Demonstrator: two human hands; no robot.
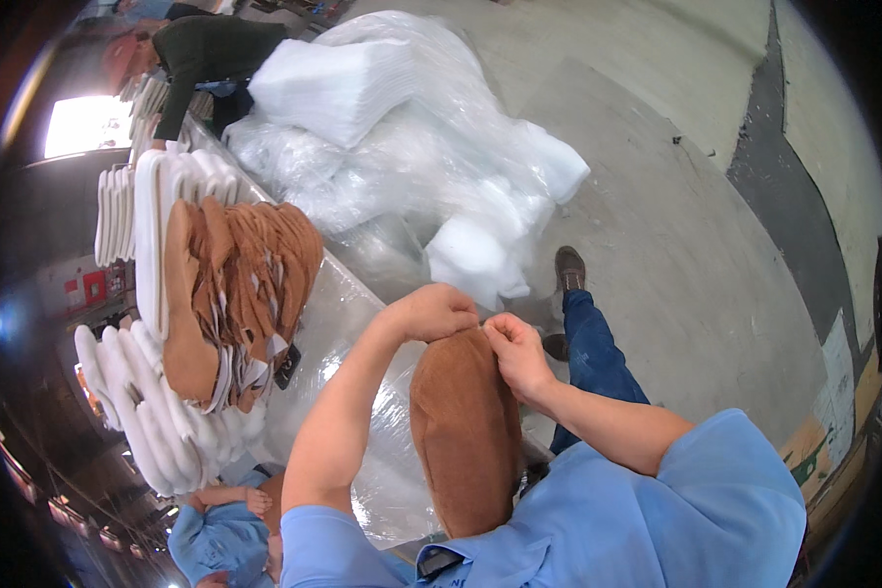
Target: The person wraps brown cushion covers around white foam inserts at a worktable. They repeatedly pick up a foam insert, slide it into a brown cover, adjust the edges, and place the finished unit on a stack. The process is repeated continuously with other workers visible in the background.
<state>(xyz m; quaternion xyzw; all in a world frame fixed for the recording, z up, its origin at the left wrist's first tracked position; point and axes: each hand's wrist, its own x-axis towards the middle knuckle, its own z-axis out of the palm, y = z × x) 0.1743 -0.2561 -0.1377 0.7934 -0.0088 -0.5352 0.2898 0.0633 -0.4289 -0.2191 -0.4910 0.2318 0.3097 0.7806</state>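
- The left hand [431,312] is closed and pinches the far end of the brown fuzzy piece [465,431].
- The right hand [515,355] pinches the same end, just beside the left hand.
- The brown piece hangs long from the hands toward the person's chest.
- Both hands are equally near it.
- To the left, the surface [333,314] carries a stack of brown pieces [240,294].

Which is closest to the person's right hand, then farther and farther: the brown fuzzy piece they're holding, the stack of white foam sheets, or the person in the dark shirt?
From the right hand:
1. Brown fuzzy piece, touching, just below.
2. White foam sheets, up ahead.
3. Person in the dark shirt, far top left.
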